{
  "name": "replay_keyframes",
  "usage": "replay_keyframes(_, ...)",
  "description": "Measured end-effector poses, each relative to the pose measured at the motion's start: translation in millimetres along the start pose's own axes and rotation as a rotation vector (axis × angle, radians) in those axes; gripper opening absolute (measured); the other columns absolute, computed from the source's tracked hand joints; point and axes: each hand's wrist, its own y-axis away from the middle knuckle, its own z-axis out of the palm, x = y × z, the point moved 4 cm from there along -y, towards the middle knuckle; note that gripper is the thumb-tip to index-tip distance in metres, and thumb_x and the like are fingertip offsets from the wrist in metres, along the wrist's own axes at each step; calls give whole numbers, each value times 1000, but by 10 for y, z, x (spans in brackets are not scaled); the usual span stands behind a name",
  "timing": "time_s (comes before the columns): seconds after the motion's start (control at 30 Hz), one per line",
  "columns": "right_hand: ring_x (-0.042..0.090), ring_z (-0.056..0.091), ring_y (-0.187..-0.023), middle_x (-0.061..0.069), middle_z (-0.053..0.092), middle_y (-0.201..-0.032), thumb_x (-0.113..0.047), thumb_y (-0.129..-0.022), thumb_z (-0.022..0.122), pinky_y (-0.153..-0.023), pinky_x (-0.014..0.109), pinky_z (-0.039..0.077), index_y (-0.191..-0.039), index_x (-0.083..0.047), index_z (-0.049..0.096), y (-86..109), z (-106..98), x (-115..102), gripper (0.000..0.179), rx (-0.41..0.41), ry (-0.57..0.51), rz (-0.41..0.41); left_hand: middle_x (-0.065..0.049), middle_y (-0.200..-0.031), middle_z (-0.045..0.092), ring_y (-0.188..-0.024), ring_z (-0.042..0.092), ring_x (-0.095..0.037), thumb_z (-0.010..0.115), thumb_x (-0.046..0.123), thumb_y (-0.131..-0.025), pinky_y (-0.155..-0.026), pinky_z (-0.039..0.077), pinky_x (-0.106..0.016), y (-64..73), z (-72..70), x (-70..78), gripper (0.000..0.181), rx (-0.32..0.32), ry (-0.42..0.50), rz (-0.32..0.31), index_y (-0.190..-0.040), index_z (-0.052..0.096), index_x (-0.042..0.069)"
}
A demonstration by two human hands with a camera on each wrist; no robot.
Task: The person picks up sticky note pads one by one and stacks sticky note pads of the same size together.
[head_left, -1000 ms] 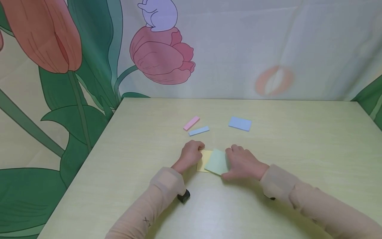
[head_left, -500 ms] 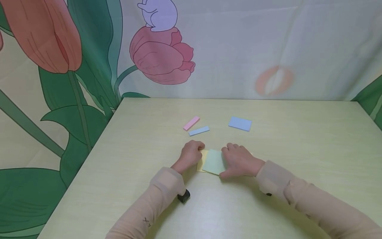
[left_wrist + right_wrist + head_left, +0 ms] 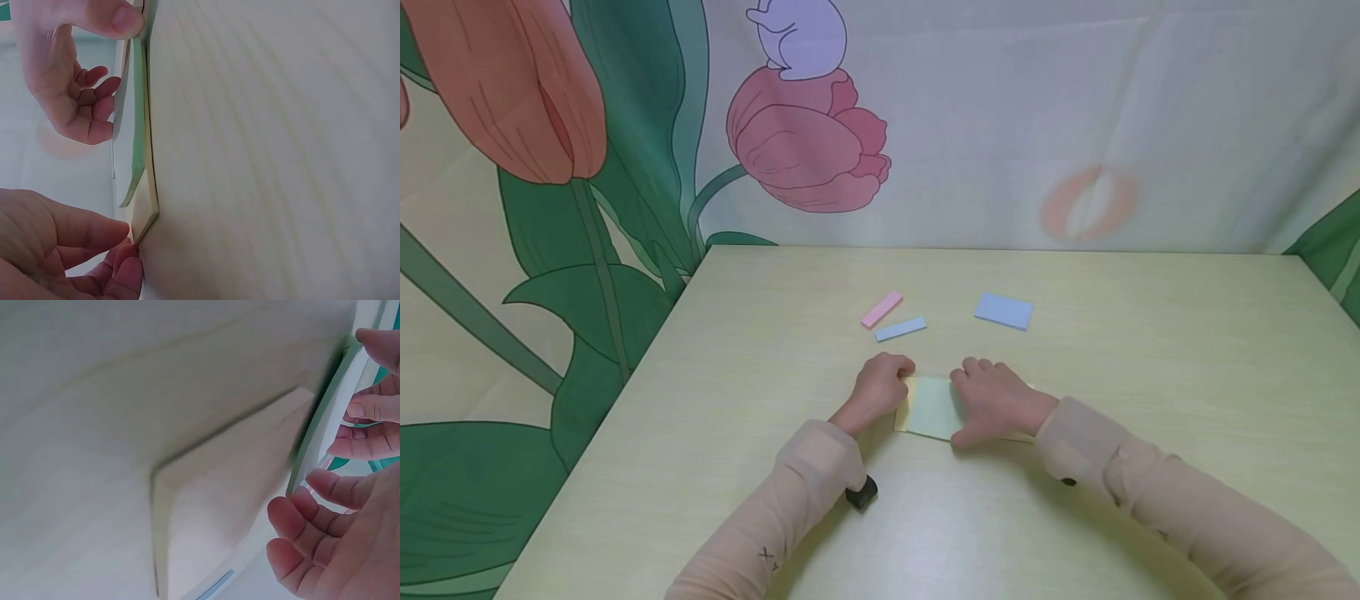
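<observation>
A yellow sticky note pad (image 3: 902, 417) lies flat on the table, with a green sticky note pad (image 3: 931, 408) over its left part. My left hand (image 3: 880, 387) pinches the yellow pad's left end between thumb and fingers. My right hand (image 3: 1000, 404) holds the green pad by its near and far edges, thumb near and fingers far, hiding its right part. In the left wrist view, the green pad (image 3: 139, 119) sits along the yellow pad, its near end slightly raised. The right wrist view shows the yellow pad's bare right part (image 3: 231, 494) beyond the green one.
Behind the hands lie a narrow pink sticky strip pad (image 3: 882, 310), a narrow light-blue strip pad (image 3: 900, 329) and a wider blue pad (image 3: 1003, 311). The pale wooden table (image 3: 1150, 350) ends at a printed flower cloth (image 3: 962, 125).
My right hand has slid the green pad a little left and turned it straighter, so its edges line up more closely with the yellow pad. My left hand has stayed still.
</observation>
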Motion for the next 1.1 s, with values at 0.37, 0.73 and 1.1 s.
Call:
replay_keyframes(0.37,21,45,-83,9,48,-96,-55,-64,64,-71,34,42,-113,-1,49,-31,-46,4,74,-33,-38,20,-12,-110,61,-100,54,-21,46,-10,-74,-89,43,-34,-27,16,-53,40,-22,21,-25,-110,60,0)
replay_keyframes(0.73,17,55,-65,9,60,-76,-27,-85,50,-63,28,47,-94,1,61,123,-237,269,31,45,-693,270,-10,-93,59,-80,48,-19,50,1,-78,-75,43,-30,75,-96,-141,28,-11,31,-116,-104,60,0)
replay_keyframes(1.1,19,55,-82,13,53,-97,-21,-85,50,-74,30,50,-115,7,47,210,-63,277,41,-109,-1305,417,-11,-101,63,-88,56,-21,58,12,-80,-79,46,-33,89,-102,-166,27,-51,25,-168,-104,61,0)
